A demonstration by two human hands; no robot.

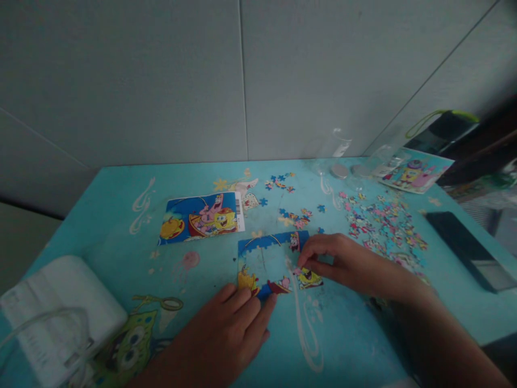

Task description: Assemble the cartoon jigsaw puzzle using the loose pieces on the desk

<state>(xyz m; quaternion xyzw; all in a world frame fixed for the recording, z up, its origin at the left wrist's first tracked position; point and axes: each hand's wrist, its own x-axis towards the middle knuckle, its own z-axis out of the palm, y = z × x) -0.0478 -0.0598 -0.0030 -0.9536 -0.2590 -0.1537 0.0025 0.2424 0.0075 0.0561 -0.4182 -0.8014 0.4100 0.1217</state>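
Note:
A partly assembled jigsaw puzzle (pixel 250 246) lies on the blue table, its border pieces joined around a bare middle. My left hand (pixel 242 320) rests at its lower edge, fingers spread and stretched out, fingertips by the yellow and red pieces. At the puzzle's right side is my right hand (pixel 327 258), thumb and forefinger pinched together just above the cartoon pieces; what is between them is too small to make out. A picture card (pixel 202 216) with the cartoon scene lies behind and left of the puzzle.
Loose pieces (pixel 301 218) lie behind the puzzle, with a large pile (pixel 383 223) to the right. A phone (pixel 468 248) sits farther right. Clear jars (pixel 337 145) and another picture card (pixel 418 171) are at the back right. A white adapter (pixel 64 318) with a cable occupies the left front.

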